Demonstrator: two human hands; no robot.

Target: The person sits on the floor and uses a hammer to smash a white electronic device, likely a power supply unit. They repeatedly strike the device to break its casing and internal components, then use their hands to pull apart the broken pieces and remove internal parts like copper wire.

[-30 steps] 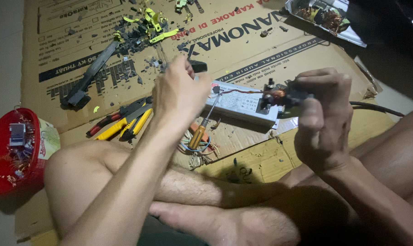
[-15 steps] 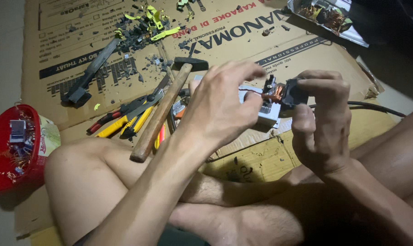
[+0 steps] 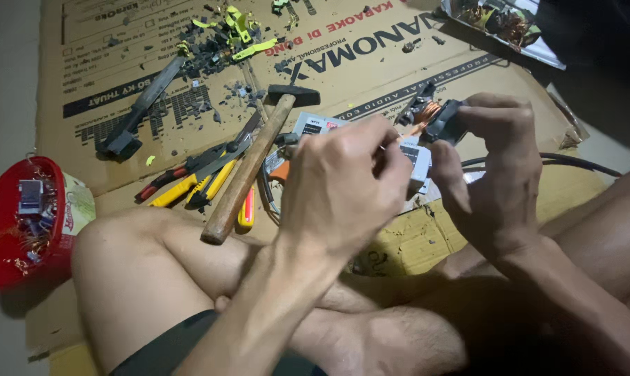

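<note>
I sit cross-legged on a sheet of cardboard (image 3: 99, 76). My right hand (image 3: 496, 181) grips a small black part with a copper coil (image 3: 436, 115), held up over a white box-shaped unit (image 3: 315, 125). My left hand (image 3: 343, 188) is right beside that part, back to the camera. Its fingers are curled in front of the white unit, and what they pinch is hidden. To the left of that hand a wooden-handled hammer (image 3: 249, 170) lies slanted across other tools, its black head (image 3: 294, 94) pointing away from me.
Pliers with yellow and red handles (image 3: 182, 184) lie under the hammer. A long black tool (image 3: 141, 108) and yellow-green plastic fragments (image 3: 242, 35) lie farther back. A red tub of small parts (image 3: 22, 223) stands at the left, a tray (image 3: 509, 24) at the top right, a black cable (image 3: 558, 160) on the right.
The hammer, unseen a second ago, now lies on the tools. My left hand has moved right and lower, up to the part in my right hand.
</note>
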